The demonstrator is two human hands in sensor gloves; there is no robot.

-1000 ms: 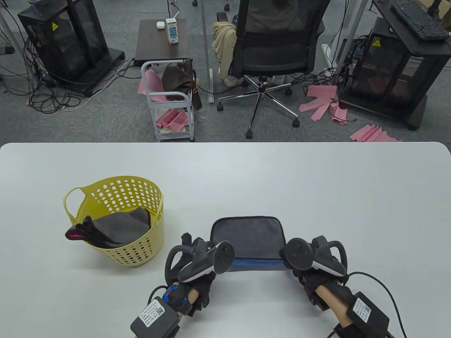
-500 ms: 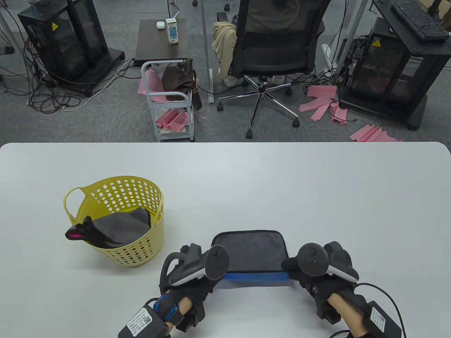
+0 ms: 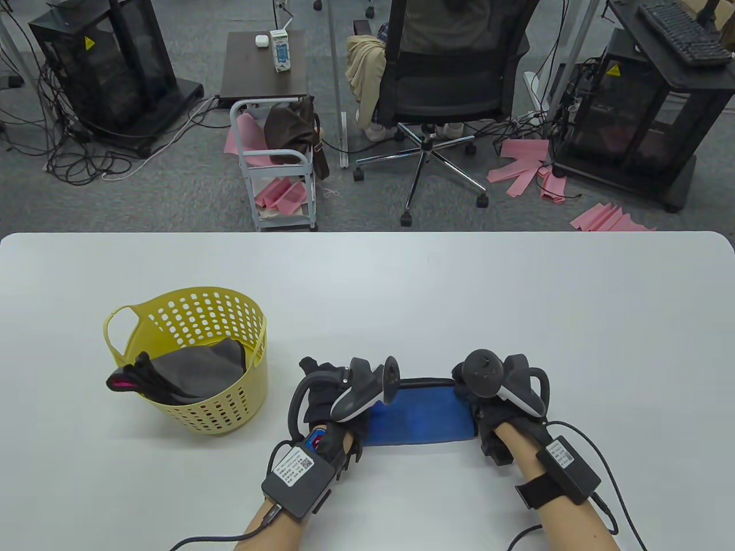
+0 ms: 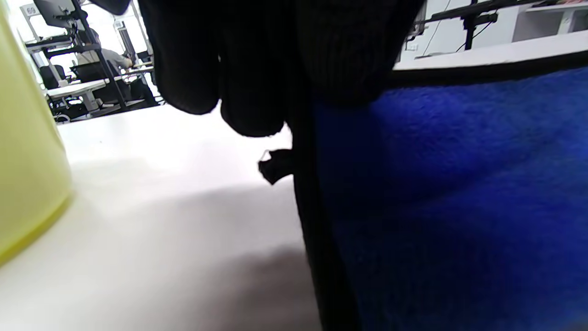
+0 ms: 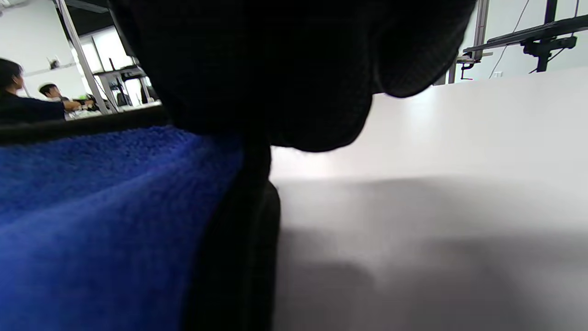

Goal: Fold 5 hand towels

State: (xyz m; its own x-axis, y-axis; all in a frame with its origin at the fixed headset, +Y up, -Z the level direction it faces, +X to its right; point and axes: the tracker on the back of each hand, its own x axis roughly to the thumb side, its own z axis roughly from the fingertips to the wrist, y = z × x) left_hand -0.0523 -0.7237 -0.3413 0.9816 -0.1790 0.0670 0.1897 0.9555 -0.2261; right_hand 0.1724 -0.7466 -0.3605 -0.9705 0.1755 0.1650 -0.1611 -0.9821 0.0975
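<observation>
A blue hand towel (image 3: 422, 416) with black trim lies folded, blue side up, near the table's front edge. My left hand (image 3: 330, 393) holds its far left corner and my right hand (image 3: 469, 396) holds its far right corner. In the left wrist view my gloved fingers (image 4: 248, 69) sit on the black edge of the blue towel (image 4: 459, 184). In the right wrist view my fingers (image 5: 275, 69) cover the corner of the towel (image 5: 92, 207). The trackers hide most of both grips from above.
A yellow perforated basket (image 3: 229, 404) stands to the left of the towel, holding grey and dark towels (image 3: 201, 367), one hanging over its left rim. The white table (image 3: 459, 298) extends behind and to the right. The basket wall (image 4: 27, 138) is close to my left hand.
Both hands carried the towel's near edge up and away to its far edge. The grey face is now covered and the blue side shows on top.
</observation>
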